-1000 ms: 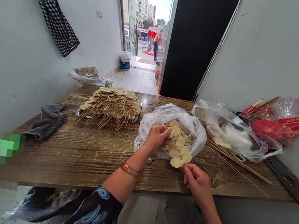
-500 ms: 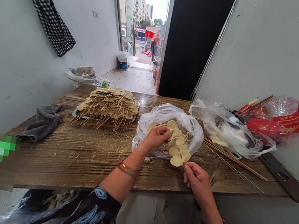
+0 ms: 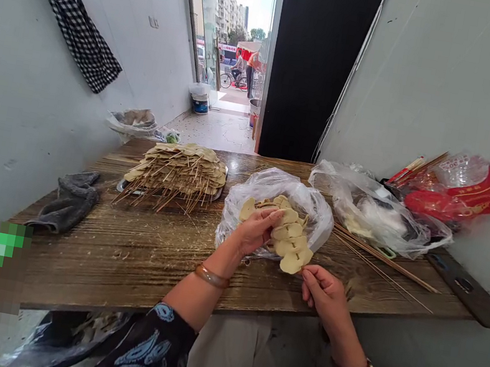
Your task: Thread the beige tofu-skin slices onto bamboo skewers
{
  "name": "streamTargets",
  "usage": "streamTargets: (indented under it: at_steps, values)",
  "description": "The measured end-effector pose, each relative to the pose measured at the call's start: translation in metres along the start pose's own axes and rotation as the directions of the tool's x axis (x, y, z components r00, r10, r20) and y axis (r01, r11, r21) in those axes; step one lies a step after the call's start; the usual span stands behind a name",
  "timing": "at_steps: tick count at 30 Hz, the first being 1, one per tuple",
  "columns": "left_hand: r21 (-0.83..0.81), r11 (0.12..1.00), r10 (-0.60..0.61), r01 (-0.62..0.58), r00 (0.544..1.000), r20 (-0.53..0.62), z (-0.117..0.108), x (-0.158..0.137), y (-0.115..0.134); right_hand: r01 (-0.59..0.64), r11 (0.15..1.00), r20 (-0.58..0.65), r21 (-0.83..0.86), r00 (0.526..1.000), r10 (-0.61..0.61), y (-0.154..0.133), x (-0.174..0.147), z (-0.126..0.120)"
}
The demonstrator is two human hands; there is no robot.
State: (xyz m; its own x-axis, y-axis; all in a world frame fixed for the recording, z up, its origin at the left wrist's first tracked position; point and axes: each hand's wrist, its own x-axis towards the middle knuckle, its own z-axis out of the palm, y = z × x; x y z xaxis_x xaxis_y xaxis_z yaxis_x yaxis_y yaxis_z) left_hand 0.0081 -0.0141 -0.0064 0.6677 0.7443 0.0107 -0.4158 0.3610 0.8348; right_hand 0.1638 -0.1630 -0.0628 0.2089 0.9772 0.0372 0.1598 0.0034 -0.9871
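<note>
My right hand point(image 3: 323, 291) pinches the near end of a skewer, most of which is hidden by the slices threaded on it. Thin, round, pale yellow slices point(image 3: 294, 244) overlap along that skewer, their exact food kind unclear. At the far end my left hand point(image 3: 260, 227) is closed on the slices, over an open clear plastic bag point(image 3: 315, 218). More loose slices point(image 3: 247, 209) lie inside the bag. Left of it, a tall pile of finished skewers point(image 3: 185, 170) rests on a metal tray point(image 3: 122, 185), sticks pointing towards me.
Bare skewers point(image 3: 383, 258) lie right of the bag, near a dark board point(image 3: 468, 289). Another plastic bag point(image 3: 343, 191) and red packaging point(image 3: 464, 200) sit at the back right. A grey cloth point(image 3: 68, 203) lies at the wooden table's point(image 3: 139, 272) left edge.
My left hand has shifted slightly, its fingers further over the slices at the far end. My right hand keeps its pinch at about the same place. A cyclist has appeared outside the doorway.
</note>
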Motion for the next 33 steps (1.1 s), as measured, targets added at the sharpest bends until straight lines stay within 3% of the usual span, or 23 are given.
streamTargets:
  at_steps: [3,11,18,33]
  values:
    - [-0.002,1.0,-0.009,0.009,0.999,0.039,0.002,-0.001,-0.002,0.013,0.999,0.001,-0.05,1.0,-0.013,0.001,0.001,0.002]
    - [-0.027,0.996,0.085,-0.088,0.992,-0.089,-0.003,0.002,0.006,0.088,0.979,0.026,-0.186,0.996,-0.085,-0.002,0.002,0.008]
    - [0.003,0.997,0.083,-0.083,0.995,-0.06,-0.005,0.002,0.004,0.077,0.961,-0.042,-0.265,0.995,-0.091,-0.006,0.002,0.012]
    - [0.027,0.998,0.063,-0.061,0.997,-0.045,-0.004,0.003,-0.002,0.067,0.957,-0.083,-0.284,0.992,-0.094,-0.004,0.006,0.014]
